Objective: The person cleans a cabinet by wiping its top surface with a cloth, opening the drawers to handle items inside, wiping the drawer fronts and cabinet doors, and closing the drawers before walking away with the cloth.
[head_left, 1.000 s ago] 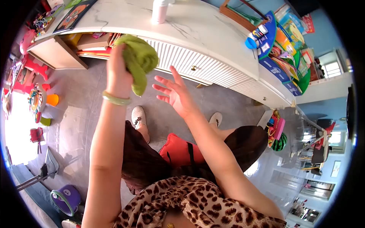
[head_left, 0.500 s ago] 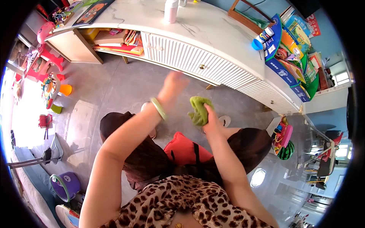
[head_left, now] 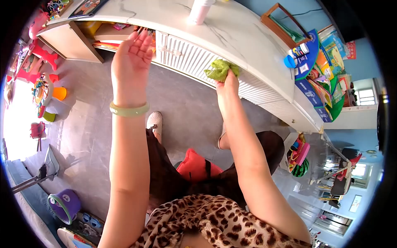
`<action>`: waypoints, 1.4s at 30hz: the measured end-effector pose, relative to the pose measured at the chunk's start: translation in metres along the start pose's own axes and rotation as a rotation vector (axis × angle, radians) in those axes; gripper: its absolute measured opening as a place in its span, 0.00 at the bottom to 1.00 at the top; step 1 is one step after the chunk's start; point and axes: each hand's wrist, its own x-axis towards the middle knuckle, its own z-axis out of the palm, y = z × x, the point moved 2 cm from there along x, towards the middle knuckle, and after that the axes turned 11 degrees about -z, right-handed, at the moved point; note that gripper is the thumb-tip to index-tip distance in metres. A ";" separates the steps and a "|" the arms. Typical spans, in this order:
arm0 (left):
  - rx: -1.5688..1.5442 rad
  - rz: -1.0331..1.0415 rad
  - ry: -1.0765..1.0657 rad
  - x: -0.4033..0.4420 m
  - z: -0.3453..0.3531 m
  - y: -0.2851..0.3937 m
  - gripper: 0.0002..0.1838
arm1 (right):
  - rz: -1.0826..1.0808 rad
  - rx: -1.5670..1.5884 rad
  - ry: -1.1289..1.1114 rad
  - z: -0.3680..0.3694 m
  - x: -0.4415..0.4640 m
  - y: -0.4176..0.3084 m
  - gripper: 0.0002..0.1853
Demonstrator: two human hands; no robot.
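Note:
My right hand (head_left: 228, 84) grips a crumpled green cloth (head_left: 221, 70) against the ribbed front of the white cabinet (head_left: 186, 51), below its marble-patterned top. My left hand (head_left: 133, 68), with a pale green bangle at the wrist, is raised in front of the cabinet's open compartment (head_left: 108, 32). Its palm shows, the fingers are a little curled and apart, and it holds nothing. Papers and boxes lie inside that compartment, partly hidden by the hand. A pale bottle (head_left: 201, 11) stands on the cabinet top.
An open cabinet door (head_left: 68, 41) juts out at the left. On the top at the right are a wooden frame (head_left: 285, 25) and a blue book rack (head_left: 308, 89). Toys, an orange stool (head_left: 60, 93) and a purple bucket (head_left: 66, 205) stand on the left; a red cushion (head_left: 194, 166) lies between the legs.
The green cloth went from my left hand to my right, which has since risen to the cabinet front. My left hand has moved back left and up, its fingers now apart.

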 end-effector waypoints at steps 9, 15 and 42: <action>-0.067 -0.115 -0.035 0.010 0.004 0.007 0.10 | 0.185 -0.132 0.226 -0.012 0.038 0.100 0.09; -0.138 -0.125 -0.140 0.009 -0.008 0.014 0.10 | 0.240 -0.081 0.110 -0.025 0.038 0.086 0.10; -0.205 -0.147 -0.102 0.015 -0.012 0.009 0.08 | 0.348 -0.117 0.009 -0.015 0.030 0.061 0.10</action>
